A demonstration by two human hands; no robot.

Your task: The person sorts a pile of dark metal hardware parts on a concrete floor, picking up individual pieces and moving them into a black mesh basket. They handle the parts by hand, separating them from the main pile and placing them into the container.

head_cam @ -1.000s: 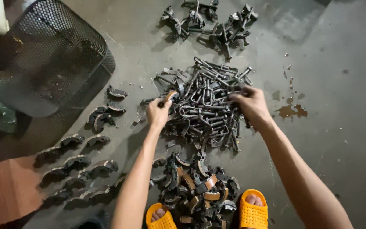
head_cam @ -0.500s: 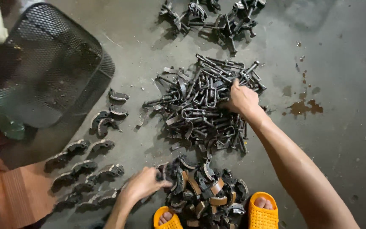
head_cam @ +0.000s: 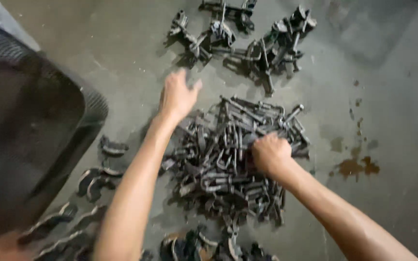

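Clenched down into the heap, the right hand (head_cam: 271, 153) has its grip closed on dark metal parts at the right side of the pile of U-bolts (head_cam: 228, 164), which lies on the floor in front of the person. Above the pile's upper left edge the left hand (head_cam: 177, 95) is spread, grip released, holding nothing. Half a second ago that hand was low, near the curved clamp plates (head_cam: 97, 179); now it has swung up and forward. Beyond lie assembled clamps (head_cam: 247, 38). A black mesh basket (head_cam: 39, 135) stands at left. The concrete floor (head_cam: 388, 87) is grey, with a rusty stain (head_cam: 356, 166).
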